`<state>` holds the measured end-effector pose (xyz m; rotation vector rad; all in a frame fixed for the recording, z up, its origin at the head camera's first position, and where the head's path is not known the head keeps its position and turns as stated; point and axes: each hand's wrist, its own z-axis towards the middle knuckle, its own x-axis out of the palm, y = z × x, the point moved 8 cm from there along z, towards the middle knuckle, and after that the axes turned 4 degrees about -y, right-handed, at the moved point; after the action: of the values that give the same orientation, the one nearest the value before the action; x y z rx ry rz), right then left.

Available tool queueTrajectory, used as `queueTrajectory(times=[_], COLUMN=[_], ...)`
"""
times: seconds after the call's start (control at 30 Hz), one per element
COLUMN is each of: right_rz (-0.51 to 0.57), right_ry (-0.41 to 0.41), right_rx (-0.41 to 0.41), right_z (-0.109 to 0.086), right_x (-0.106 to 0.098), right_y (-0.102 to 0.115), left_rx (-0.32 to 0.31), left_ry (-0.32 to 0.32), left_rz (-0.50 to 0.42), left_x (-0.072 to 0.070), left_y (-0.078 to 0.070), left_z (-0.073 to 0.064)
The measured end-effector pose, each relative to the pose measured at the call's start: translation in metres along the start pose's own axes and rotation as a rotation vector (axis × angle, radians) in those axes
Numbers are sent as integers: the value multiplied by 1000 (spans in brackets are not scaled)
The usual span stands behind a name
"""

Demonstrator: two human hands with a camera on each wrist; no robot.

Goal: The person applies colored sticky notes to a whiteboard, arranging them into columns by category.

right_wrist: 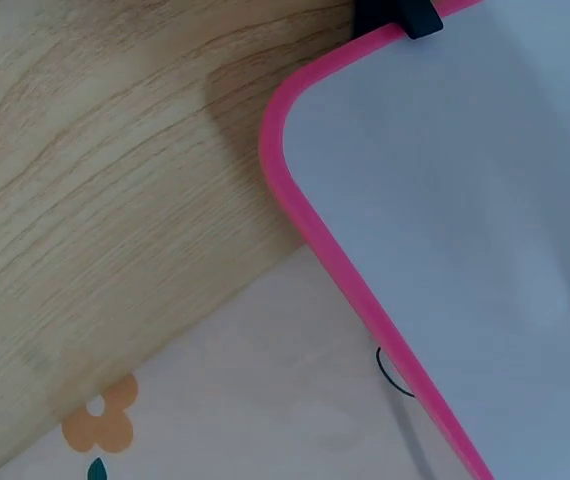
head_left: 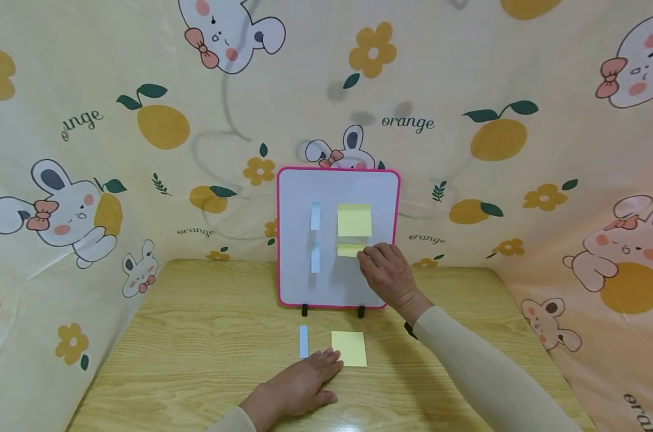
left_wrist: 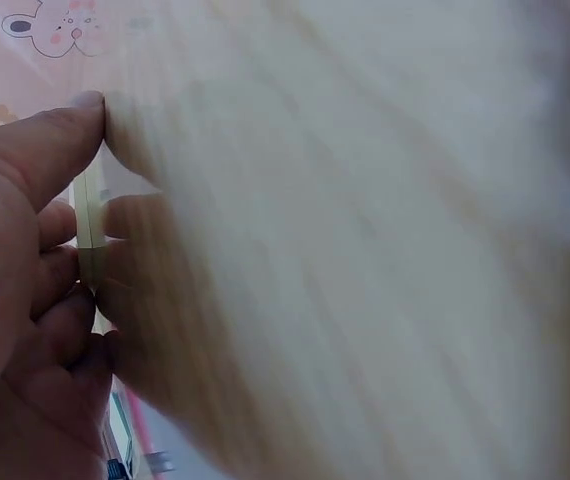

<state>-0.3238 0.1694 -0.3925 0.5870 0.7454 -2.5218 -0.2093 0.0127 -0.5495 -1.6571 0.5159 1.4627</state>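
Observation:
A small whiteboard (head_left: 328, 285) with a pink frame stands upright on the table. My right hand (head_left: 389, 273) reaches to its right half and pinches the right edge of a yellow sticky note (head_left: 350, 249), seen foreshortened. Just above that is another yellow note (head_left: 354, 220), stuck flat. Two blue strips, an upper strip (head_left: 315, 216) and a lower strip (head_left: 315, 258), hang in a column on the left half. My left hand (head_left: 301, 387) rests on the table, fingertips at the lower left corner of a yellow sticky note (head_left: 349, 348) and just below a blue strip (head_left: 303, 342).
Black feet (head_left: 304, 310) support the board on the wood-grain table (head_left: 196, 348). Behind and at both sides hangs a cloth (head_left: 304, 90) printed with rabbits, oranges and flowers. In the right wrist view, the board's pink corner (right_wrist: 275, 150) fills much of the frame.

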Motion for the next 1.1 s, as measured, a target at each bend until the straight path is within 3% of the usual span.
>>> queueTrajectory(times=[0.33, 0.67, 0.87, 1.1], right_rz=[23, 34, 27, -12], right_ry=[-135, -188, -183, -120], right_rx=[-30, -40, -35, -13], right_z=[-1, 8, 10, 5], right_x=[-9, -12, -6, 3], right_y=[6, 2, -1, 0], left_rx=[6, 17, 8, 8], left_ry=[-1, -27, -25, -32], left_rz=[-1, 30, 5, -2], left_x=[-1, 1, 0, 0], left_y=[-1, 0, 0, 0], left_z=[0, 1, 1, -1])
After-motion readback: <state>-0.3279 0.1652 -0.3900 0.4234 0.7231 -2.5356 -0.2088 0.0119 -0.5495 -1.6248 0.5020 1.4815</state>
